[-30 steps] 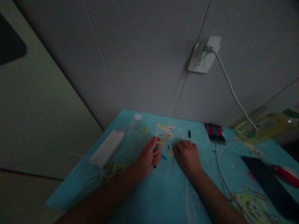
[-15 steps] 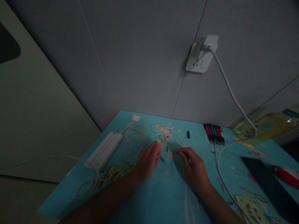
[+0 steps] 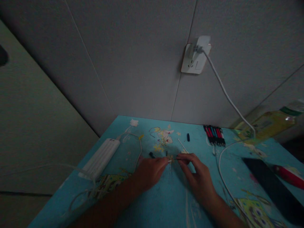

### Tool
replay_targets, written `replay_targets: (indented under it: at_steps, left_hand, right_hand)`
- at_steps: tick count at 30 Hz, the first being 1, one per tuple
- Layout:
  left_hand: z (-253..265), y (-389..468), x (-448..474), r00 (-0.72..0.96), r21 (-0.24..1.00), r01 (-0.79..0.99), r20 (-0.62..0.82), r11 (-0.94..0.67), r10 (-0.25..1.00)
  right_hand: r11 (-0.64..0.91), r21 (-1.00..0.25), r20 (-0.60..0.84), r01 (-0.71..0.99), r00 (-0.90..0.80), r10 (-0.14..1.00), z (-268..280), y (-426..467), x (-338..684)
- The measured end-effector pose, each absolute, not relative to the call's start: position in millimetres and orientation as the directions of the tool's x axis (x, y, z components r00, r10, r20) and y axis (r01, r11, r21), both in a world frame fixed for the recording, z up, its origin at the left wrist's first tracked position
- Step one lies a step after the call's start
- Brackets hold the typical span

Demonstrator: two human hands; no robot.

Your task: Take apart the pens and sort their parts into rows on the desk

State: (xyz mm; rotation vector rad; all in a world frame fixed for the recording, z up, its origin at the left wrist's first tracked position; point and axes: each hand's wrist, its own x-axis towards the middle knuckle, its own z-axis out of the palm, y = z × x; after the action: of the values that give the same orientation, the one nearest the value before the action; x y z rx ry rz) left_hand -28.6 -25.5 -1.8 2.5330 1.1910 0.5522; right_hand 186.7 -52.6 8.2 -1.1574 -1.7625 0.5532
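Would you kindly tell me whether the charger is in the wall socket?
In: the charger sits against the wall socket, its white cable hanging from it.

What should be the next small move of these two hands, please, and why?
I would probably ease the right hand slightly leftward, lining up its thin dark piece with the white-tipped piece in the left hand. The two ends roughly face each other across a small gap, so a slow approach seems safer.
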Motion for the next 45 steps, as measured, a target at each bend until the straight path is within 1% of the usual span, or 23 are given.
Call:
replay_targets:
  at_steps: [2,7,10,21,25,30,33,36,45]
  left_hand:
    - [-1,-27,-28,0.588,0.411,0.67,0.215,-0.618,0.78]
    - [-3,-29,-28,0.603,0.415,0.655,0.216,-0.632,0.768]
    - [-3,-30,-28,0.616,0.416,0.65,0.202,-0.636,0.761]
    - [0,-29,-28,0.608,0.398,0.67,0.188,-0.626,0.771]
    - [0,-29,-27,0.602,0.419,0.669,0.178,-0.613,0.779]
    - [-2,-31,-26,0.607,0.462,0.637,0.193,-0.617,0.771]
    - [-2,-32,-26,0.603,0.449,0.653,0.179,-0.61,0.778]
    - [-1,-30,-27,0.588,0.427,0.677,0.176,-0.6,0.789]
    - [0,-29,-29,0.588,0.427,0.674,0.184,-0.603,0.787]
  right_hand:
    - [0.468,-0.743,0.46,0.478,-0.143,0.876,8,-52,188]
    - [0.543,-0.689,0.494,0.481,-0.238,0.837,11,-53,188]
    - [0.557,-0.679,0.513,0.478,-0.234,0.826,15,-54,187]
    - [0.553,-0.675,0.515,0.488,-0.225,0.827,17,-53,191]
    - [0.545,-0.679,0.507,0.493,-0.222,0.833,16,-53,192]
    - [0.553,-0.66,0.485,0.508,-0.274,0.831,14,-51,193]
    - [0.55,-0.652,0.47,0.523,-0.291,0.833,16,-51,195]
    - [0.535,-0.664,0.466,0.522,-0.27,0.842,20,-51,196]
    - [0.522,-0.692,0.449,0.498,-0.268,0.852,17,-50,192]
